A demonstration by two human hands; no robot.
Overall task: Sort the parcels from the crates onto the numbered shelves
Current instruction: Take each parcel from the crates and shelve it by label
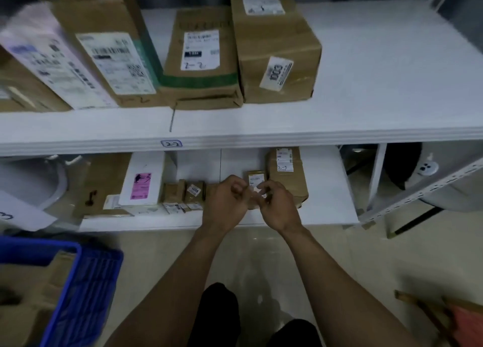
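At frame centre, the left hand (224,203) and right hand (278,206) curl their fingers either side of one small parcel (255,179) on the lower shelf (326,203); blur hides whether they grip it. One blue crate (86,281) sits lower left.

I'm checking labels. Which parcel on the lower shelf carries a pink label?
The white box left of the small brown parcels; the other labels there are white.
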